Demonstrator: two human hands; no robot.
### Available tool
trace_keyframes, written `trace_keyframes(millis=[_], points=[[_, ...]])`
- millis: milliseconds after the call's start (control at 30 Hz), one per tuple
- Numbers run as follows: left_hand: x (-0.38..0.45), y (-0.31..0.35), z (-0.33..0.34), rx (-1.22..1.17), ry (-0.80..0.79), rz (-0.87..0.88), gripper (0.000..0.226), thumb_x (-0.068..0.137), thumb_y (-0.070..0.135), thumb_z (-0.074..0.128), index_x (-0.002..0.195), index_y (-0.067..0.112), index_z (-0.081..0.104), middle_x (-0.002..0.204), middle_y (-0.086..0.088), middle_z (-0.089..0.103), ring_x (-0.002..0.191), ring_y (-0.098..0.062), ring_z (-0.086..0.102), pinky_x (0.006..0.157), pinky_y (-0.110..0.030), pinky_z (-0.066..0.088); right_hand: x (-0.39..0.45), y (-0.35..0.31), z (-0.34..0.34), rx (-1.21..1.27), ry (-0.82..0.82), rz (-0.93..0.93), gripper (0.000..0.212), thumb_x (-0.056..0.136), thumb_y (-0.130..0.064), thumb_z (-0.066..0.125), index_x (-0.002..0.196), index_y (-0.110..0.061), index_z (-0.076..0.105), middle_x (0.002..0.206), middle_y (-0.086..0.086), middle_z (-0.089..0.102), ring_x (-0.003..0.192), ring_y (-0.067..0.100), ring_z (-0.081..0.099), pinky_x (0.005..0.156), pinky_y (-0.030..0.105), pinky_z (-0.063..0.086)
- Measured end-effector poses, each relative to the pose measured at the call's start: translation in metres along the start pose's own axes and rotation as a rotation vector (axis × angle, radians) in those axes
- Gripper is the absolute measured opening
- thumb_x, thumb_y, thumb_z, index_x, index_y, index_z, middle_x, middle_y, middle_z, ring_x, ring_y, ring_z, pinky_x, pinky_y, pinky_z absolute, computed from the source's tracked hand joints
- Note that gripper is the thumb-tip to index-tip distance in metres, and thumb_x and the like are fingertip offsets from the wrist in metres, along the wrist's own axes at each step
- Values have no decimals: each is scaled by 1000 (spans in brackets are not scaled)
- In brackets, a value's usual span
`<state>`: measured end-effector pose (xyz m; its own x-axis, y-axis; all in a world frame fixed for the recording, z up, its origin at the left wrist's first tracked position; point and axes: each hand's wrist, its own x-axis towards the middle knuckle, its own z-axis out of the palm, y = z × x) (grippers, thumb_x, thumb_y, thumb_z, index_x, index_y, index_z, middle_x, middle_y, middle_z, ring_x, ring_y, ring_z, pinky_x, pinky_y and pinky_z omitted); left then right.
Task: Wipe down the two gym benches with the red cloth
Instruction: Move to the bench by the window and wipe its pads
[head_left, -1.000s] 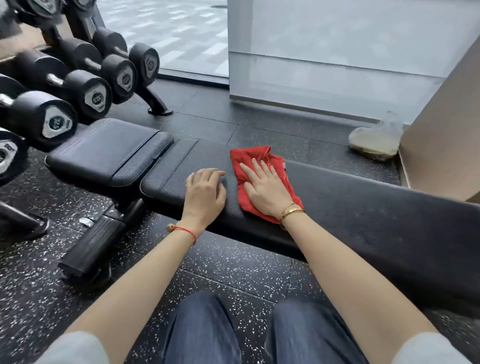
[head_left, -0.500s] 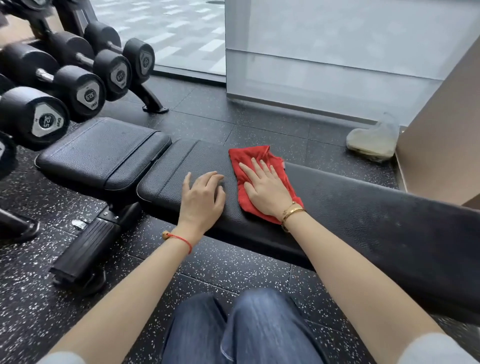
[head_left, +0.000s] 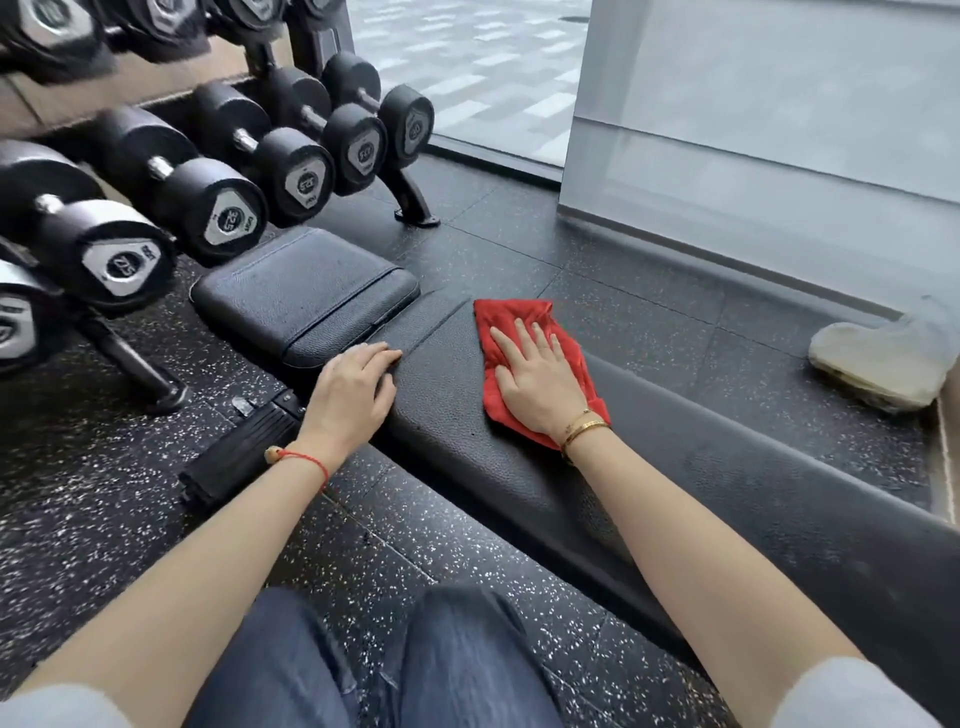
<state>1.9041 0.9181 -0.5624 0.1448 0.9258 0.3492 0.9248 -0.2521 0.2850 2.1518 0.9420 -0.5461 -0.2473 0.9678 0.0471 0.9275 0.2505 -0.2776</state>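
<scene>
The right hand (head_left: 537, 387) lies flat on the red cloth (head_left: 524, 332) with its fingers straight and spread, pressing it down on the long black bench pad (head_left: 467, 452); the cloth sticks out past the fingertips and by the wrist; left of it, the left hand (head_left: 353, 389) rests with loose fingers on the pad's end, beside the seat pad (head_left: 296, 296); dumbbells (head_left: 208, 208) sit on a rack further left.

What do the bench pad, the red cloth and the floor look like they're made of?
Bench pad: black pebbled covering, likely vinyl or leather, with stitched seams.
Red cloth: soft fabric, wrinkled, matte.
Floor: black, white-speckled, probably rubber tiles, given the seam lines.
</scene>
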Motion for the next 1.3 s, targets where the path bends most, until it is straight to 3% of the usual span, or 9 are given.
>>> trace_keyframes(millis=[400, 600, 733, 900, 1100, 1300], points=[[1, -2, 4, -85, 32, -3, 31, 92, 10, 55, 121, 5, 64, 127, -12, 62, 123, -29, 54, 112, -42, 38, 46, -34, 11, 16, -77, -119, 56, 101, -32, 33, 155, -29, 16, 164, 7, 6, 151, 26, -1, 122, 41, -6], [-1, -7, 5, -80, 43, -3, 32, 91, 14, 58, 122, 12, 65, 127, -6, 62, 121, -27, 54, 106, -43, 42, -10, -42, 20, 3, 15, -196, 57, 99, -33, 36, 154, -31, 19, 163, 3, 12, 151, 23, 5, 123, 39, -3], [-3, -8, 13, -138, 71, -36, 32, 92, 11, 59, 123, 8, 65, 129, -11, 61, 124, -32, 52, 108, -50, 39, -29, -31, 17, -9, 35, -104, 57, 100, -34, 33, 154, -33, 17, 163, 1, 10, 151, 21, 4, 123, 37, -5], [-2, -7, 17, -149, 92, -68, 31, 91, 13, 60, 121, 11, 66, 127, -8, 61, 124, -30, 51, 108, -49, 38, -1, -68, 25, -62, 90, 143, 60, 100, -34, 31, 155, -24, 13, 163, 13, 6, 151, 30, 2, 122, 45, -3], [-2, -8, 16, -149, 78, -81, 30, 92, 16, 59, 120, 12, 66, 129, -6, 60, 126, -27, 50, 109, -46, 35, -23, -117, 48, -70, 117, 45, 62, 97, -37, 31, 155, -24, 14, 163, 13, 10, 151, 28, 4, 122, 42, -2], [0, -11, 12, -137, 62, -60, 32, 91, 19, 58, 123, 17, 64, 130, -2, 59, 126, -24, 49, 107, -43, 36, -62, -76, 33, -55, 141, 10, 59, 95, -37, 31, 153, -26, 24, 161, 9, 19, 150, 27, 15, 123, 41, 6]])
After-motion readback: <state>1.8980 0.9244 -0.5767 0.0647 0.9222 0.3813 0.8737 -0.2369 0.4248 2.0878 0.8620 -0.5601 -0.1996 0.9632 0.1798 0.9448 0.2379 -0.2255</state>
